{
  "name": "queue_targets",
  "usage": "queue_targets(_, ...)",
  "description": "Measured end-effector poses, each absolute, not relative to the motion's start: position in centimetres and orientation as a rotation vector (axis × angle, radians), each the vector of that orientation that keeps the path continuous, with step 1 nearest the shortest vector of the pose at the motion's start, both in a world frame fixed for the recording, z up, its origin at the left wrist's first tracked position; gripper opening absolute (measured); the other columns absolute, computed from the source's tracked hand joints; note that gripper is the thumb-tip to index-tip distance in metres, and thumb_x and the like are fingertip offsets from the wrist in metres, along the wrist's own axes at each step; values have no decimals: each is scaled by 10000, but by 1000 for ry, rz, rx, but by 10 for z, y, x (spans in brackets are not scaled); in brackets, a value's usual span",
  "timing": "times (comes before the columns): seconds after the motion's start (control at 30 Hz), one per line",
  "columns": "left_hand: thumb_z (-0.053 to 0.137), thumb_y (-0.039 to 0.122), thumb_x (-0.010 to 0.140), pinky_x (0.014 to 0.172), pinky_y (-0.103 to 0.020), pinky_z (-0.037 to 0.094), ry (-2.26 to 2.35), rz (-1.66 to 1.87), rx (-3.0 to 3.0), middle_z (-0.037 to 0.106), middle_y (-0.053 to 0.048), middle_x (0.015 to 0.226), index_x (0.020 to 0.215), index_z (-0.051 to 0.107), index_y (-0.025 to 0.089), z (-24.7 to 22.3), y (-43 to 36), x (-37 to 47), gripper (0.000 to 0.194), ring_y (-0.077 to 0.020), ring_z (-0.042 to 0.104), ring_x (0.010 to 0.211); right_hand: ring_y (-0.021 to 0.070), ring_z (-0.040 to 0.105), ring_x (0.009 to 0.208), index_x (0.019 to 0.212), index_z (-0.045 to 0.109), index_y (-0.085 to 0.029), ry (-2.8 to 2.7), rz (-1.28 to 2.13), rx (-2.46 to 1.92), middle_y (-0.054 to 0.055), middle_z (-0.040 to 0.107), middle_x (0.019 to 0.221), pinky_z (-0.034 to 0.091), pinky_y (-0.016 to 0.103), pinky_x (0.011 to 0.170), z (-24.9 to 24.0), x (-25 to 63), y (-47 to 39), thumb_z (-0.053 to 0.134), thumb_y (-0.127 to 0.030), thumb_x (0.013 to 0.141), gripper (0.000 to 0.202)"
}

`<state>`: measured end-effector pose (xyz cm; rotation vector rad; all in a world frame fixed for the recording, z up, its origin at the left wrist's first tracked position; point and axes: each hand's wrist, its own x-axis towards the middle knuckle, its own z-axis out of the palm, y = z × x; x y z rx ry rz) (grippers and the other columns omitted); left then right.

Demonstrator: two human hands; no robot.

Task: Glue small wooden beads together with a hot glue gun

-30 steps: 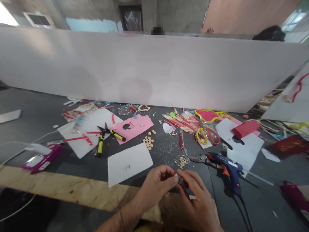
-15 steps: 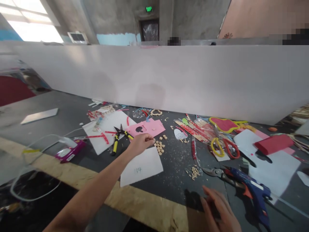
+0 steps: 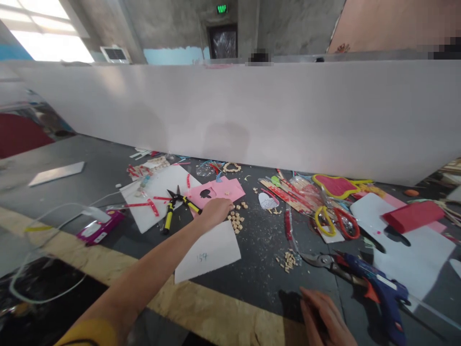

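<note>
My left hand (image 3: 217, 211) reaches over the pink paper (image 3: 236, 188), its fingertips bent down at the upper edge of a pile of small wooden pieces (image 3: 236, 222). Whatever those fingertips hold, if anything, is too small to make out. Below the wrist lies a white sheet (image 3: 209, 254) with "154" written on it. Near the table's front edge, my right hand (image 3: 324, 315) hovers with thumb and fingers slightly apart, nothing visible between them. A second small pile of wooden bits (image 3: 290, 261) lies above and left of it.
Yellow-handled pliers (image 3: 168, 216) and a purple box (image 3: 101, 228) lie left. On the right are pruning shears (image 3: 319, 260), a blue glue gun (image 3: 385, 288), scissors (image 3: 345, 222) and a red roll (image 3: 414, 216). A tall white panel (image 3: 230, 105) stands behind.
My left hand has turned slightly and its fingertips have dipped toward the wooden pieces. My right hand has shifted slightly down in the picture. The view has moved a little.
</note>
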<state>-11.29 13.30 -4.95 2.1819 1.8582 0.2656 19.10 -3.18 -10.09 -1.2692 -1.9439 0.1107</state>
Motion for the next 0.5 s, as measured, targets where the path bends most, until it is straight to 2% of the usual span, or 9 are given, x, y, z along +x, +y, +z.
queue_targets(0.17,408,214,863,755,-295,430,1863,149,2251,695,-98,836,805,672,167,-50,129,-105,275,-223,622,853,164,676,736,935,645,-217,-1933,133,-1321,57,687,834,550,226,645,-97,189,-31,440,-453,869,319)
queue_targets(0.37,403,105,826,759,-326,431,1866,68,2316,686,-137,860,819,666,140,-49,129,-101,265,-242,614,865,167,676,732,889,661,-211,-1931,161,-1358,59,691,817,556,230,642,-94,187,-32,438,-473,864,344)
queue_targets(0.5,415,91,805,741,-330,433,1853,75,2327,686,-144,859,813,668,144,-50,131,-101,258,-253,615,858,164,678,720,887,661,-212,-1946,177,-1338,60,694,816,556,225,629,-93,187,-31,436,-457,872,333)
